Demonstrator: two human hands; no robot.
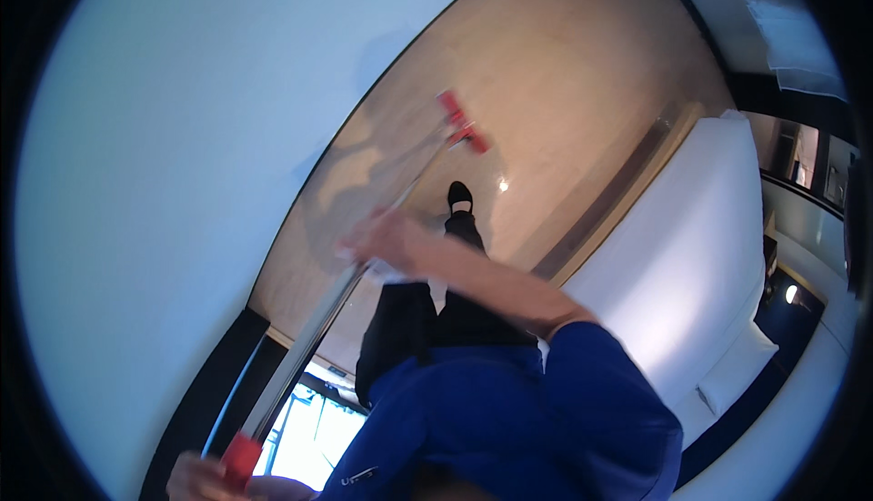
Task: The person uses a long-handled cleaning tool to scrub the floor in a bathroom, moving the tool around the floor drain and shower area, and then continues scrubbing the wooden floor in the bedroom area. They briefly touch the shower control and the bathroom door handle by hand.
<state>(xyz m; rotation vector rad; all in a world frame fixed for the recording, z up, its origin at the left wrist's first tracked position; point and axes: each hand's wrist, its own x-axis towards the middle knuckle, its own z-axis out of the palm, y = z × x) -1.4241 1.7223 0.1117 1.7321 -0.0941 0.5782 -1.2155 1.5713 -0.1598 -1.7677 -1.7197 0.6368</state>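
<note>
A long-handled mop with a silver pole (314, 337) slants from the lower left up to the middle of the view. Its red head frame (466, 135), blurred by motion, is at the floor ahead of my foot. Low at the left, my left hand (205, 478) is closed around the pole's end beside a red grip (241, 457). Farther along, my right hand (386, 237) wraps the pole, its fingers smeared by motion. Something white, perhaps a cloth, shows under that hand; I cannot make it out.
A light brown floor (582, 37) runs beside a pale wall (182, 119) on the left. To the right stands a bed with white bedding (664, 255) and a wooden edge. My black shoe (460, 196) is on the floor. A bright window (309, 433) shows at the lower left.
</note>
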